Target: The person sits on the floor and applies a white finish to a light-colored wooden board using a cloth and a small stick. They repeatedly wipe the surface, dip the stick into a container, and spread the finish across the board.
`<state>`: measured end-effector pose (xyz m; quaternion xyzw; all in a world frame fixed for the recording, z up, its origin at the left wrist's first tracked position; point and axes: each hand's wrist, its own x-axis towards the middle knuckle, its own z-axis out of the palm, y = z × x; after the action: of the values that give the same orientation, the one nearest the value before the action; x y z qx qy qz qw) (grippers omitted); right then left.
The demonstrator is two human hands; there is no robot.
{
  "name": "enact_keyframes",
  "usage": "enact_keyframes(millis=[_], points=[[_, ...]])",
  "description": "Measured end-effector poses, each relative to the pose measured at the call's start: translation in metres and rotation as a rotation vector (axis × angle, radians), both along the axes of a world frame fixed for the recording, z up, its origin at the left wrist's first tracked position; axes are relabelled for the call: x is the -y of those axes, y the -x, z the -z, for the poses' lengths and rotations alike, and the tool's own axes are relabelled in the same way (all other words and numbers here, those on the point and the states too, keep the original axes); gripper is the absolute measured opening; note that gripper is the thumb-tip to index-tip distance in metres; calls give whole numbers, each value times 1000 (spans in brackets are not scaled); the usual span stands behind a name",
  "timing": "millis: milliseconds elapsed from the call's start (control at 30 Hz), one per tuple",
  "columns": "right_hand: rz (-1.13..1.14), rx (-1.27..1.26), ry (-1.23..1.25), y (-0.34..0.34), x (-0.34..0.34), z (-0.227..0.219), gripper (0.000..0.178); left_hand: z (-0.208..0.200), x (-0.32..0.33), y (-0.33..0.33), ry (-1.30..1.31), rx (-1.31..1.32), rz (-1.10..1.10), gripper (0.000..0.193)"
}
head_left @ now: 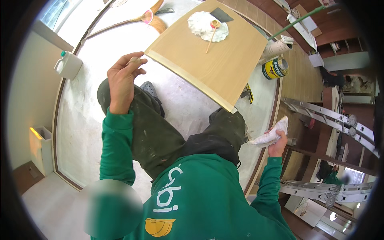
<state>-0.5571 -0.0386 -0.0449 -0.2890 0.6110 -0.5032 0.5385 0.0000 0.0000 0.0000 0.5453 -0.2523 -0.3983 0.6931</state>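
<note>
Yellow can: right of your panel
Panel: wooden, near edge paler
Left fingers: half-curled, hold I cannot tell
Right fingers: closed around white bundle

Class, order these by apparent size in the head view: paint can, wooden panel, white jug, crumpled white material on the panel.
1. Wooden panel
2. Crumpled white material
3. White jug and paint can: too alike to rank

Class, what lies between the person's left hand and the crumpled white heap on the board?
The head view shows nothing but bare wood-grained board between its corner, beside the left hand, and the crumpled white heap.
</note>
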Motion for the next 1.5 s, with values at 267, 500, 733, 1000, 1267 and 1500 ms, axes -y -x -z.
enact_keyframes(millis=[267, 500, 733, 1000, 1267, 1500], points=[[-231, -53, -42, -75, 14, -29, 41, -2, -12, 2, 95, -45, -101, 23], [-458, -185, -75, -83, 17, -13, 41, 12, -18, -8, 86, 21, -210, 27], [-477, -240, -153, -81, 25, -1, 26, 7, -25, -14, 25, 7, -224, 31], [-572, -468, -203, -96, 30, 12, 26, 6, -28, -7, -40, 118, -62, 29], [-670, -485, -264, -120, 48, 29, 32, 12, -17, -6, -88, 185, -53, 28], [-780, -680, -65, -113, 56, 36, 23, 21, -18, -15, -126, 269, -60, 24]])
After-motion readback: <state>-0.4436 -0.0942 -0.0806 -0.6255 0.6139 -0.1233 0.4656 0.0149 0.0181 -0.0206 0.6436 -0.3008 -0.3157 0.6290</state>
